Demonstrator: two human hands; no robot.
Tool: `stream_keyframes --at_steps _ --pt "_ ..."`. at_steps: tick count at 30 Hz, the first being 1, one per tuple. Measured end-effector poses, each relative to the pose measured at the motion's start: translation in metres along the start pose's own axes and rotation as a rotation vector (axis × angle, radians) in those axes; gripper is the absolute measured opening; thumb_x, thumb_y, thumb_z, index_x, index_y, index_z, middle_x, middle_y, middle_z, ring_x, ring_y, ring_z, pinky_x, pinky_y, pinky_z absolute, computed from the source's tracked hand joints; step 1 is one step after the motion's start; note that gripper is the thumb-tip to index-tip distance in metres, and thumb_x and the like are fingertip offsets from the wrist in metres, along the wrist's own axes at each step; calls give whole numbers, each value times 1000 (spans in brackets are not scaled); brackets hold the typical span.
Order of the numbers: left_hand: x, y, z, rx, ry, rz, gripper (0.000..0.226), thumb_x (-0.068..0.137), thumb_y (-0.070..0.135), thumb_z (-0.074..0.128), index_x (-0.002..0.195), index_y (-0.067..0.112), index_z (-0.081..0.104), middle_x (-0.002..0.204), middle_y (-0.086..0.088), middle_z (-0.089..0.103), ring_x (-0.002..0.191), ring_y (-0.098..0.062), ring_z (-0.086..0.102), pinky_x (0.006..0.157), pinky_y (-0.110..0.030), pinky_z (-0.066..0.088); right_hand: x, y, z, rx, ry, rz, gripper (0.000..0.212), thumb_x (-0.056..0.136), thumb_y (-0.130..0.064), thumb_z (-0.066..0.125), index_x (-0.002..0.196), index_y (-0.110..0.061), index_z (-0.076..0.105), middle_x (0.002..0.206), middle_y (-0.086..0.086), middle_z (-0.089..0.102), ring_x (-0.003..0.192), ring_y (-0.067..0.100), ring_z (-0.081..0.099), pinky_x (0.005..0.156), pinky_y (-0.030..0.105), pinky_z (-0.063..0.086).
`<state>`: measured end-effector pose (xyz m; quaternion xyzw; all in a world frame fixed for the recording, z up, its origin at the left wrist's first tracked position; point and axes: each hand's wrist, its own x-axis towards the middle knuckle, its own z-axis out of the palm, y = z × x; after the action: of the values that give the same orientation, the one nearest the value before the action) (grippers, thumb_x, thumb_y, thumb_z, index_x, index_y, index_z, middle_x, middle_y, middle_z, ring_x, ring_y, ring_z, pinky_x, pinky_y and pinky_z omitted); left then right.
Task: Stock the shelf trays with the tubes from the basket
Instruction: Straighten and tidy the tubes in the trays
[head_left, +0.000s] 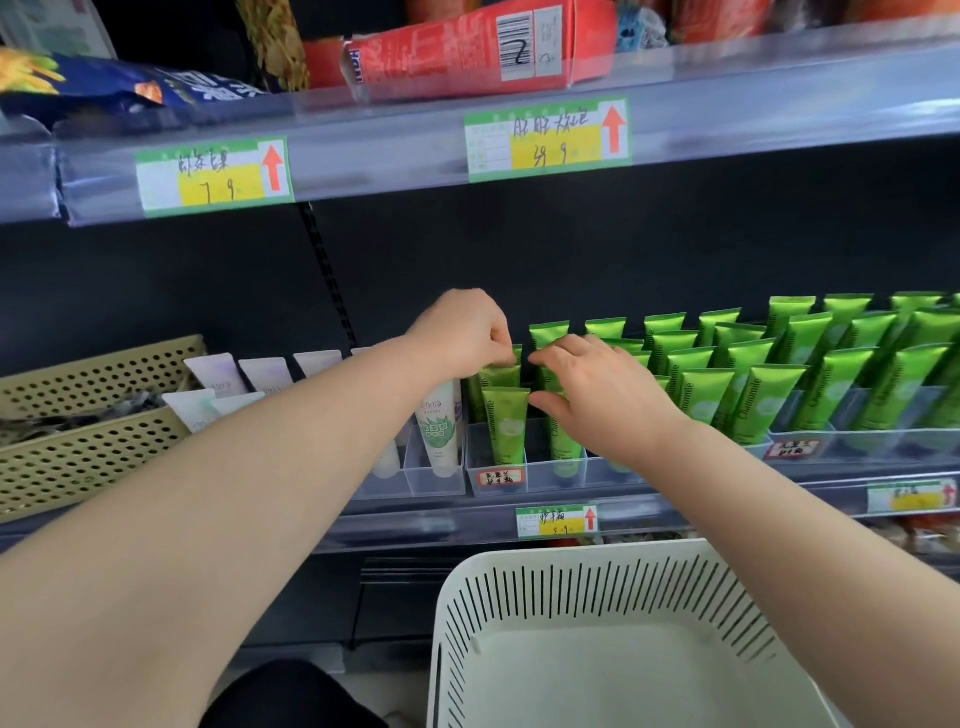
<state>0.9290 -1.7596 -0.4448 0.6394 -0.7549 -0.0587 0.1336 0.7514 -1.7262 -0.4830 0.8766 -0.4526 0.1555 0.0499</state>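
Rows of green tubes (810, 379) stand upright in clear shelf trays (498, 467) on the middle shelf. My left hand (462, 332) reaches in from the left, its curled fingers pinching the top of a green tube (501, 371) in the leftmost green tray. My right hand (597, 389) is spread over the neighbouring tubes, fingers fairly straight and touching their tops. A front green tube (506, 423) stands between the two hands. The white slotted basket (597, 587) sits below the shelf; the part of its floor that shows holds nothing.
White tubes (439, 426) fill clear trays to the left of the green ones. A beige perforated tray (93, 447) is at the far left. The upper shelf edge (519, 140) with price labels overhangs. A red box (467, 49) and snack bags lie above.
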Motion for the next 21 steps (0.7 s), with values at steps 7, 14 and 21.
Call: stream_keyframes --at_steps 7,14,21 --pt "20 -14 -4 36 110 -85 12 85 15 70 94 19 76 100 1 70 94 -20 64 85 -35 54 4 1 4 26 -7 13 48 96 -44 45 136 -18 47 130 1 54 120 22 48 97 39 43" --pt "35 -18 6 181 22 -92 13 82 10 71 87 21 74 100 3 71 93 -20 65 75 -29 50 6 13 6 101 15 54 40 100 -36 37 134 -18 50 127 1 56 118 23 49 94 40 43" --pt "44 -8 14 192 117 -33 13 86 14 67 93 22 74 101 3 70 94 -21 64 76 -31 51 7 20 6 124 6 62 40 100 -35 38 134 -17 51 127 2 57 118 24 50 94 40 42"
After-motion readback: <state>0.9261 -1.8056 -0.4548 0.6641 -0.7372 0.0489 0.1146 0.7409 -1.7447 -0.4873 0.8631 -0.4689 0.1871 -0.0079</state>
